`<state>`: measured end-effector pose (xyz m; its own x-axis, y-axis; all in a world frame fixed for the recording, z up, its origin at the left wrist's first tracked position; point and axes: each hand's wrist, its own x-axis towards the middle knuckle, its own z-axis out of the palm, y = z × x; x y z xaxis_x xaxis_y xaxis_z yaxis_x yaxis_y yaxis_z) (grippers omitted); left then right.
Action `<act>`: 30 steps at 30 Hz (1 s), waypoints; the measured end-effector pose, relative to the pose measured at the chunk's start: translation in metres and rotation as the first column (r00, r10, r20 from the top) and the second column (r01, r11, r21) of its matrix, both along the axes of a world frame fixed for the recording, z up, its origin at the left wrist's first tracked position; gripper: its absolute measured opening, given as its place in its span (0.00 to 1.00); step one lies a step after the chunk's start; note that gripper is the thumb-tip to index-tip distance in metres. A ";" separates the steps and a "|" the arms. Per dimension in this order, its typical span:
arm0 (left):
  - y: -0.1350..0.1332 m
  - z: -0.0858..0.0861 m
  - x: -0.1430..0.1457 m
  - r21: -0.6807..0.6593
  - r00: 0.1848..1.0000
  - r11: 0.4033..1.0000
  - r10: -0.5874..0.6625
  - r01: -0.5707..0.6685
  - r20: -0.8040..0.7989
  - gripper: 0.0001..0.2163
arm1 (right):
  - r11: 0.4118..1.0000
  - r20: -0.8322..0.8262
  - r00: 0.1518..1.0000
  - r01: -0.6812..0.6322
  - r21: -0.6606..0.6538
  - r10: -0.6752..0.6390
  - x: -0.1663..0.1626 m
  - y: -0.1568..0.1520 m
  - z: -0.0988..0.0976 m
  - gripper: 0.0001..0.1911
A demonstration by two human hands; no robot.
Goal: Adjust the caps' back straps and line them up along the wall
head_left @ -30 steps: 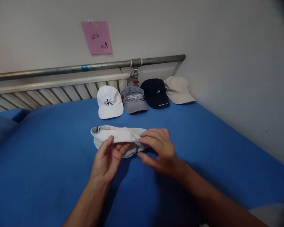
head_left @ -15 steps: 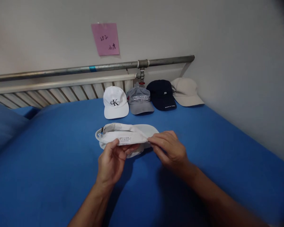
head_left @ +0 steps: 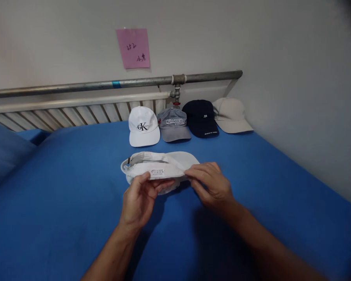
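Observation:
A pale white cap (head_left: 155, 166) is held upside down just above the blue bed sheet (head_left: 61, 195), its inner band and a small label facing me. My left hand (head_left: 140, 199) pinches the near edge of the band below the label. My right hand (head_left: 212, 183) pinches the cap where the band meets the brim, fingers pressed together. Both hands are closed on the cap.
Along the back stand a white cap with a black logo (head_left: 143, 127), a grey cap (head_left: 174, 125), a navy cap (head_left: 200, 119) and a beige cap (head_left: 231, 115). Behind them run a metal pipe (head_left: 111, 83) and radiator slats (head_left: 70, 113). A pink note (head_left: 133, 48) hangs on the wall. A blue pillow (head_left: 2, 152) lies left.
The cap has turned slightly, so its brim shows more at the right. My right hand has slid from over the cap to its right end. The view has shifted a little.

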<state>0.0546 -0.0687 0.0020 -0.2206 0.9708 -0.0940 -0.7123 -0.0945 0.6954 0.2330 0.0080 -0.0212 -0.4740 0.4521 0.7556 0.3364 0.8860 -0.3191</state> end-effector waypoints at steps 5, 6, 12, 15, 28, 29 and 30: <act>0.000 0.001 0.000 -0.029 1.000 1.000 -0.007 0.007 0.001 0.13 | 1.000 0.004 1.000 0.010 -0.001 -0.010 0.000 0.000 0.000 0.14; 0.000 0.001 -0.001 -0.025 1.000 1.000 -0.009 0.009 0.000 0.13 | 1.000 0.008 1.000 0.011 0.000 -0.011 0.000 0.000 0.000 0.14; 0.001 0.000 0.000 -0.014 0.999 0.999 -0.039 0.039 0.027 0.12 | 1.000 0.016 1.000 0.001 -0.024 0.000 -0.003 -0.002 0.002 0.11; 0.000 -0.001 0.003 -0.026 0.998 0.998 -0.060 0.060 0.036 0.11 | 0.999 0.011 1.000 -0.024 -0.027 0.024 -0.004 -0.008 0.004 0.13; -0.004 -0.004 0.010 -0.046 0.993 0.992 -0.116 0.117 0.025 0.14 | 0.995 -0.019 0.995 -0.097 0.024 0.097 -0.007 -0.020 -0.002 0.18; -0.004 -0.004 0.010 -0.046 0.994 0.993 -0.112 0.112 0.018 0.13 | 0.995 -0.017 0.995 -0.098 0.033 0.099 -0.007 -0.020 -0.001 0.18; -0.005 -0.004 0.010 -0.048 0.994 0.993 -0.105 0.105 0.013 0.13 | 0.994 -0.014 0.995 -0.099 0.038 0.100 -0.007 -0.020 -0.001 0.17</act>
